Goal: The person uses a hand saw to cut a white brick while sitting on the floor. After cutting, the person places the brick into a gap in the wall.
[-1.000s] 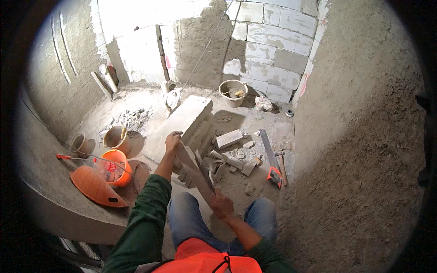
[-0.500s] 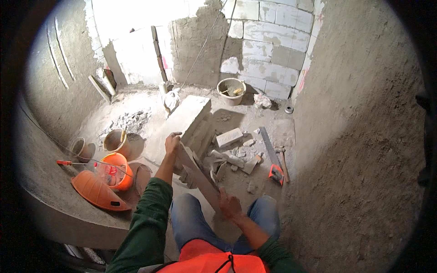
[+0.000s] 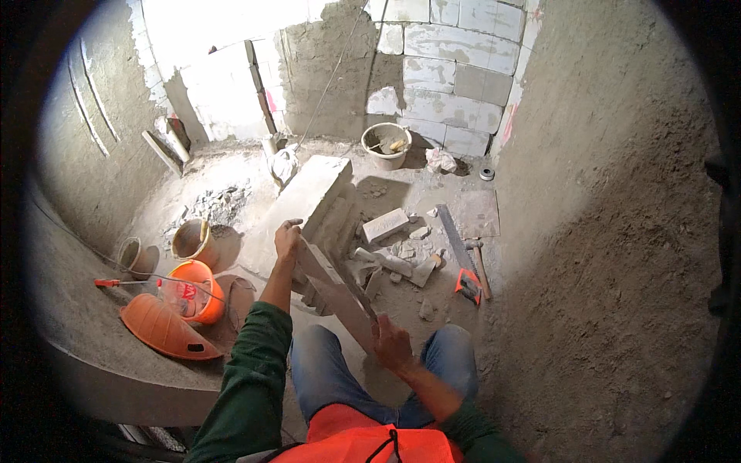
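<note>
Two-handed, gripping a flat board (image 3: 340, 307) toward seven o'clock, with left hand (image 3: 288, 239) at its eleven, right hand (image 3: 393, 344) at its four; showing more face than a second ago, apparently turned, not released.

The sleeves (image 3: 251, 374) are dark green, the jeans (image 3: 320, 378) are blue, paler at the knees (image 3: 454, 339), and what seems to be a vest (image 3: 347, 449) is bright orange-red, with a thin black cord (image 3: 394, 440). Left hand (image 3: 288, 241) and right hand (image 3: 394, 346) are bare.

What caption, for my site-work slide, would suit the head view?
Left hand and right hand at opposite ends of a dusty flat panel, with a handsaw and hammer lying to the right.
</note>
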`<state>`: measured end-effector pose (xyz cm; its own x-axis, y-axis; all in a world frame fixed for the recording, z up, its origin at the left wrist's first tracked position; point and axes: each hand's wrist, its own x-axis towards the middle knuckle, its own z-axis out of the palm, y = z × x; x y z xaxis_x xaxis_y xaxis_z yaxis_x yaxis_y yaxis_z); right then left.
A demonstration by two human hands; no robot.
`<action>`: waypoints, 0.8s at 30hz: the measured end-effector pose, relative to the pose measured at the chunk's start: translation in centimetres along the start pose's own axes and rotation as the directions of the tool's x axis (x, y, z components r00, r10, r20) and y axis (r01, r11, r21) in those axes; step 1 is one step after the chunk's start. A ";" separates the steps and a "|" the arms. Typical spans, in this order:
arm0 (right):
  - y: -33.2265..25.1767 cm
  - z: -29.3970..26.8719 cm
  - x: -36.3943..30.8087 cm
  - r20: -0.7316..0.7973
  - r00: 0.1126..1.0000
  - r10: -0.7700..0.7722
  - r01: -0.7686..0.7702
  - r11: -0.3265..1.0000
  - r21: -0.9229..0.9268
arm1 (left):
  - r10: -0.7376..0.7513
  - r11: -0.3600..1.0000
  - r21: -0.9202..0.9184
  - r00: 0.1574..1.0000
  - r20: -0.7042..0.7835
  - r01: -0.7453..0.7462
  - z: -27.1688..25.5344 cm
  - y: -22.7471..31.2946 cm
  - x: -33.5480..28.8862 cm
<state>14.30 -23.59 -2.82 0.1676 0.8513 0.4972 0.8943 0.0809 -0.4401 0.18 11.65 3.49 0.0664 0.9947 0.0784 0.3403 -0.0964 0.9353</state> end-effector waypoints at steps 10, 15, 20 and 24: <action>0.4 2.0 -0.6 0.217 0.949 0.228 -0.262 0.955 0.141 | 0.020 0.999 0.026 1.000 -0.018 -0.020 0.2 -0.6 1.3; -0.7 0.4 1.2 -0.295 0.950 0.104 -0.033 0.972 0.234 | -0.040 0.998 -0.050 0.999 -0.024 0.039 0.5 -2.2 1.4; -0.5 2.5 2.2 0.187 0.938 0.290 -0.326 0.923 0.204 | 0.063 0.997 -0.044 0.997 -0.053 -0.065 0.5 -3.0 1.7; 0.0 2.3 2.2 0.191 0.965 0.181 -0.210 0.967 0.145 | 0.184 0.977 -0.101 0.981 -0.058 -0.189 0.2 -3.3 1.6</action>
<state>13.70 -20.50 -3.42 0.2441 0.9351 0.2568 0.7694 -0.0255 -0.6383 -0.63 13.51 0.42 0.0728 0.9604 0.2689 0.2253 -0.2785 0.9336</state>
